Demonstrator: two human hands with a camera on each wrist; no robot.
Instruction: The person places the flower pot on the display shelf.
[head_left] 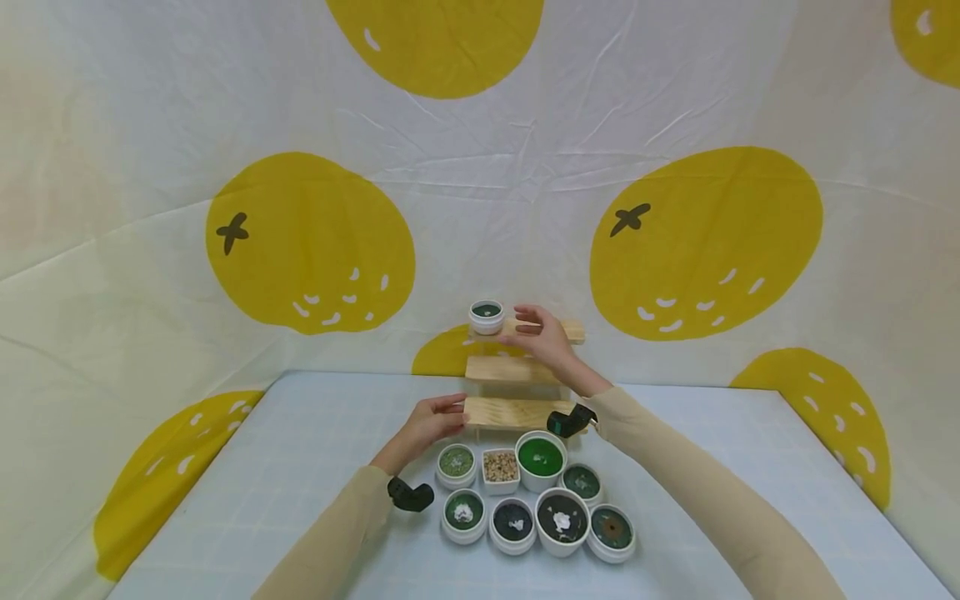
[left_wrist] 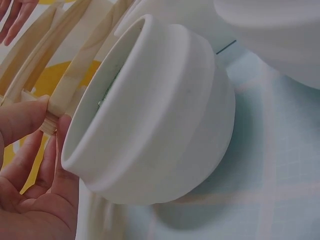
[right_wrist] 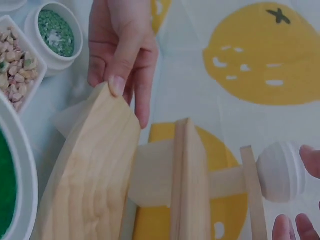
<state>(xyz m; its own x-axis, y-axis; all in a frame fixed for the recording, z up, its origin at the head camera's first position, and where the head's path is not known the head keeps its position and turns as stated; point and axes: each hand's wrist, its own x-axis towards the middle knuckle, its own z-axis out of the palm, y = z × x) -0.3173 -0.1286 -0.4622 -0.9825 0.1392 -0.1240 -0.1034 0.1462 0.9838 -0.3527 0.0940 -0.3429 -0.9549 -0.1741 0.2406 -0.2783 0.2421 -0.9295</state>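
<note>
Found no legible text, label, brand or number in the head view or either wrist view. Recorded as pictorial marks only: dark cross-shaped prints (head_left: pixel 233 232) on two large, yellow, rounded fruit figures (head_left: pixel 315 225) across the white fabric backdrop (head_left: pixel 487 233); not readable as lettering.

White backdrop (head_left: pixel 502 225) (yellow fruit prints (head_left: pixel 315 246)), pale checked tablecloth (head_left: pixel 292 450)

2 arms (head_left: pixel 705 492) outstretched, left hand (head_left: pixel 429 425) pinching, right hand (head_left: pixel 549 340) higher, unclenched
</note>
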